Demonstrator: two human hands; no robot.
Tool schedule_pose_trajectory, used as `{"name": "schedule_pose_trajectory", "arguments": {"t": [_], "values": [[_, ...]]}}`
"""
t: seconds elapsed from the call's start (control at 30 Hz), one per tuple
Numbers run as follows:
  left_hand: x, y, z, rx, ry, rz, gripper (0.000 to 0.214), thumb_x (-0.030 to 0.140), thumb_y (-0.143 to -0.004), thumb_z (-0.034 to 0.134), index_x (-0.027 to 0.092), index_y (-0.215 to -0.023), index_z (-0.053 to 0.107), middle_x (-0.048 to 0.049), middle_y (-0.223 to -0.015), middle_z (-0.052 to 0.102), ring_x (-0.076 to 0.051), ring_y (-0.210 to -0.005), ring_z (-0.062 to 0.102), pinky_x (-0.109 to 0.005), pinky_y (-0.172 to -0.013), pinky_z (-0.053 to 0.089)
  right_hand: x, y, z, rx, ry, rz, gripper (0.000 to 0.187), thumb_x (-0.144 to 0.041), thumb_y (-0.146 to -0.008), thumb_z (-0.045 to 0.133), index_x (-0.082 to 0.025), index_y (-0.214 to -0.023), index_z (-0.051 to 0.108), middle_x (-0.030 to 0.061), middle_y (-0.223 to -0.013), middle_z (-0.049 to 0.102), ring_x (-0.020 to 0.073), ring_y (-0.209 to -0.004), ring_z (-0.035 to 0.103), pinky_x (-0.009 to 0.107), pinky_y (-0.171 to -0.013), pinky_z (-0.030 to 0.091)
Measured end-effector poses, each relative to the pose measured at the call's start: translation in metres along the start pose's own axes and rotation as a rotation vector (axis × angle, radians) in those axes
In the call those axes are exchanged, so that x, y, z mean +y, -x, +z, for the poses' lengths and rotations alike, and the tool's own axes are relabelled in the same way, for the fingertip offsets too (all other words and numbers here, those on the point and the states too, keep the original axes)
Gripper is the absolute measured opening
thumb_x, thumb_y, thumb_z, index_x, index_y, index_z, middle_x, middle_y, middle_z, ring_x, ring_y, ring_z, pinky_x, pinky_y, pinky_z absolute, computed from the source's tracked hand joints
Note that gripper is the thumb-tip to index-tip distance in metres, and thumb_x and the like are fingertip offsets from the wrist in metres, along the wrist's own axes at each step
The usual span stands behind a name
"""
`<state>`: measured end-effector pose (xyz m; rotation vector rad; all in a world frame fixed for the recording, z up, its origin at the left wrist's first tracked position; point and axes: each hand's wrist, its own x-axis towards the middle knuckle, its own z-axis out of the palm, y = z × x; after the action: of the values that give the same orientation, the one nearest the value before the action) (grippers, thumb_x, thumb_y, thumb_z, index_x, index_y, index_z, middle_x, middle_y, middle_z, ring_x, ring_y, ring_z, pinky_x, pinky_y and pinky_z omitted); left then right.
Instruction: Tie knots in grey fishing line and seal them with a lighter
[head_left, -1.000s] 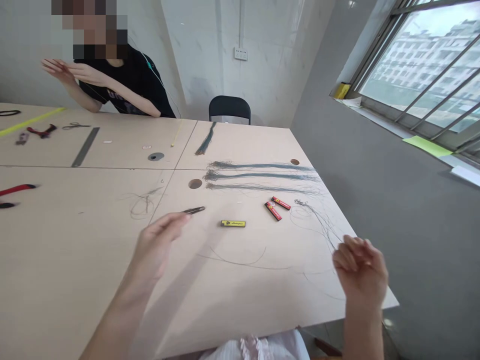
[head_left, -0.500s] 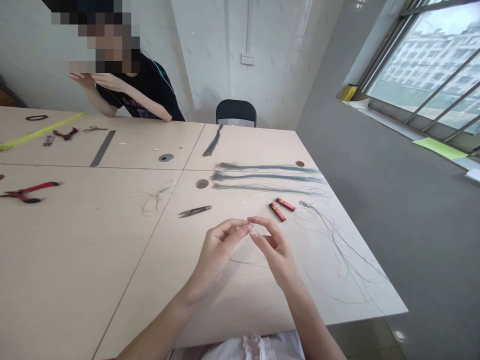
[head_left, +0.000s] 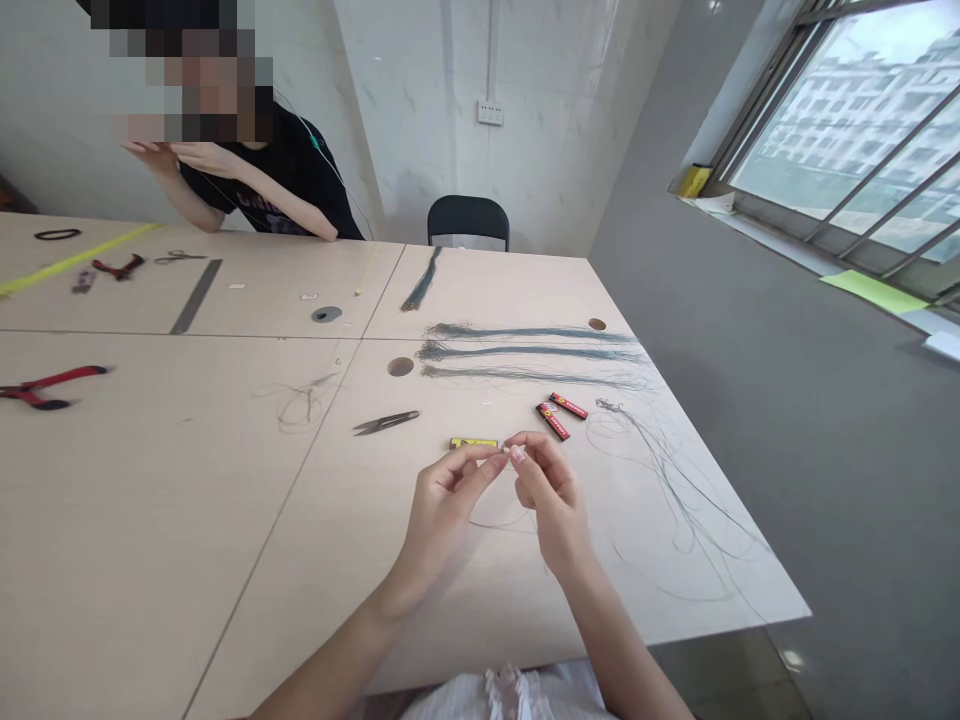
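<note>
Head view showed the person's left hand (head_left: pixel 450 510) and right hand (head_left: pixel 551 500) raised together just above the near part of a pale wooden table (head_left: pixel 150 500). The two hands met at the fingertips (head_left: pixel 517 453), clenched in a tight pinch on a tiny glinting item (head_left: pixel 506 445), too small to identify. A fine grey thread (head_left: pixel 499 525) looped on the tabletop just below the hands. A yellow packet (head_left: pixel 472 443) lay just beyond the left fingers, and two red packets (head_left: pixel 553 421) lay near the right hand. Thread snips (head_left: pixel 386 422) rested farther left. Three long bundles of grey-green strands (head_left: pixel 529 352) ran side by side across the far part of the table, and loose tangled strands (head_left: pixel 675 490) spread out on the right. Beyond the far edge, a co-worker (head_left: pixel 277 180) held both hands raised, touching neither the table nor anything on it.
</note>
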<state>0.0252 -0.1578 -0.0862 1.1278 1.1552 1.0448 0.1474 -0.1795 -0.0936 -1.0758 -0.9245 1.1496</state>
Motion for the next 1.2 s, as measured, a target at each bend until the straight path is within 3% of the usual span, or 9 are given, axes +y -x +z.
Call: {"name": "schedule_pose_trajectory", "arguments": {"t": [0.2,0.33,0.47,0.6,0.73,0.8,0.93,1.07,1.2], "values": [[-0.002,0.003,0.007,-0.001,-0.02,-0.002,0.027,0.046,-0.077,0.073,0.019,-0.081,0.074,0.0011,-0.063,0.052,-0.017,-0.073,0.051,-0.027,-0.064,0.039,0.005,0.001,-0.001,0.099,0.055,-0.017,0.034,-0.052,-0.084,0.069,-0.019,-0.082,0.065,-0.0062,-0.058,0.028,0.0095,-0.053,0.02,0.028,-0.05,0.015],[-0.004,0.004,0.006,-0.094,-0.101,0.001,0.03,0.049,-0.08,0.069,0.02,-0.085,0.074,0.0043,-0.058,0.04,-0.014,-0.064,0.044,-0.026,-0.063,0.037,-0.002,0.002,-0.016,0.148,0.103,0.009,0.035,-0.053,-0.079,0.072,-0.018,-0.078,0.067,-0.005,-0.057,0.032,0.0088,-0.051,0.022,0.026,-0.048,0.016],[-0.013,0.003,-0.012,-0.194,-0.186,-0.127,0.041,0.058,-0.08,0.067,0.02,-0.095,0.071,0.0058,-0.061,0.037,-0.012,-0.057,0.034,-0.024,-0.054,0.03,-0.04,0.006,-0.075,0.404,0.276,-0.115,0.03,-0.048,-0.069,0.08,-0.019,-0.074,0.073,0.0005,-0.063,0.051,0.0082,-0.051,0.029,0.025,-0.045,0.021],[-0.032,-0.003,-0.039,-0.207,-0.239,-0.259,0.05,0.065,-0.077,0.065,0.018,-0.092,0.069,0.0022,-0.068,0.05,-0.014,-0.061,0.044,-0.023,-0.054,0.032,-0.092,-0.005,-0.149,0.605,0.533,-0.192,0.031,-0.048,-0.064,0.085,-0.021,-0.078,0.077,-0.0016,-0.054,0.047,0.0082,-0.046,0.028,0.025,-0.041,0.019],[-0.048,-0.01,-0.061,-0.179,-0.262,-0.303,0.049,0.065,-0.073,0.068,0.017,-0.083,0.069,-0.0005,-0.072,0.057,-0.017,-0.065,0.05,-0.024,-0.057,0.036,-0.104,-0.051,-0.191,0.409,0.904,-0.042,0.026,-0.045,-0.075,0.075,-0.019,-0.078,0.077,0.0012,-0.058,0.053,0.0103,-0.049,0.037,0.027,-0.045,0.026],[-0.052,-0.013,-0.067,-0.166,-0.273,-0.287,0.046,0.063,-0.074,0.068,0.017,-0.082,0.07,-0.0026,-0.077,0.062,-0.019,-0.07,0.054,-0.024,-0.059,0.039,-0.087,-0.083,-0.197,0.254,1.041,0.076,0.021,-0.037,-0.078,0.07,-0.017,-0.073,0.075,0.0023,-0.059,0.057,0.0112,-0.051,0.04,0.028,-0.047,0.028],[-0.055,-0.017,-0.073,-0.165,-0.28,-0.304,0.047,0.063,-0.074,0.069,0.017,-0.084,0.073,-0.0039,-0.077,0.064,-0.02,-0.069,0.055,-0.025,-0.058,0.04,-0.037,-0.133,-0.196,0.117,1.131,0.174,0.021,-0.032,-0.08,0.074,-0.014,-0.07,0.07,-0.0008,-0.057,0.056,0.0103,-0.052,0.044,0.026,-0.051,0.035],[-0.058,-0.018,-0.075,-0.213,-0.294,-0.319,0.052,0.067,-0.075,0.066,0.017,-0.086,0.071,-0.0018,-0.073,0.059,-0.018,-0.066,0.05,-0.024,-0.057,0.036,-0.004,-0.15,-0.196,0.042,1.213,0.231,0.025,-0.035,-0.093,0.066,-0.013,-0.08,0.065,-0.0041,-0.064,0.054,0.0091,-0.053,0.048,0.023,-0.054,0.042],[-0.065,-0.02,-0.077,-0.265,-0.328,-0.334,0.056,0.071,-0.078,0.06,0.017,-0.089,0.068,0.0001,-0.073,0.052,-0.017,-0.068,0.047,-0.024,-0.061,0.033,0.006,-0.151,-0.2,0.003,1.278,0.246,0.028,-0.039,-0.096,0.062,-0.013,-0.085,0.064,-0.0032,-0.068,0.056,0.0102,-0.057,0.052,0.024,-0.057,0.046]]}}
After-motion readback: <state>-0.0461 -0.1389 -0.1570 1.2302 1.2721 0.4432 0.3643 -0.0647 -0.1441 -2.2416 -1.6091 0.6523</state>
